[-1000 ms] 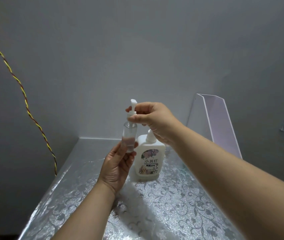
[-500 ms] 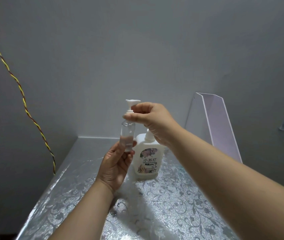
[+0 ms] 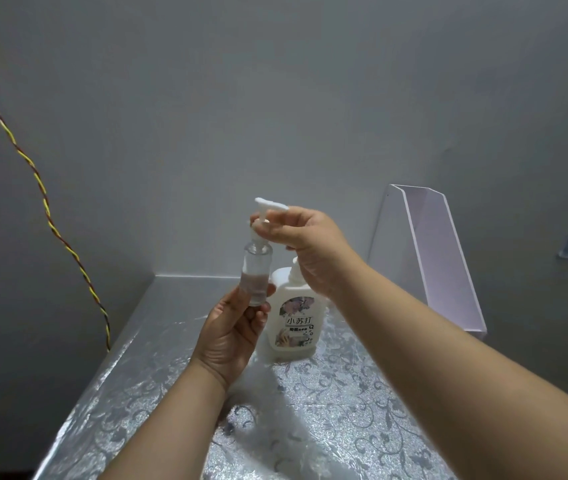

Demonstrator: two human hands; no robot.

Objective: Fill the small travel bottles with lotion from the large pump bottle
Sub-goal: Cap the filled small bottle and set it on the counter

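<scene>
1. L hand point(image 3: 230, 336) curls round the lower half of the small bottle point(image 3: 256, 275) and holds it near upright in the air above the table point(image 3: 344, 410)
2. R hand point(image 3: 305, 249) pinches the pump top point(image 3: 268, 207) of that bottle low on its stem, thumb + fingertips. It's grasping, not pressing the head down
3. Change vs 1 s ago: the spout has swung round. It was edge-on to me, broadside at half a sec, and now points right over my R fingers. So the top is turning under my R hand while the L stops the body spinning
4. Can't tell if it's screwing on or coming off. The collar sits at the neck w/ no clear gap
5. The small bottle is cloudy in its lower part and clear above, so prob some fill inside. The level is hard to read
6. Big bottle point(image 3: 293, 327) stands on the table just behind + right of the small one, w/ neither hand gripping it. Its pump head is hidden behind my R hand
7. For the task this is cap work, no lotion moving. If the top's coming off, filling is next. If it's going on, this one's done, but there's no other small bottle in view
8. Around: clear stand point(image 3: 441, 258) at right, twisted wire point(image 3: 40, 188) hanging at left
</scene>
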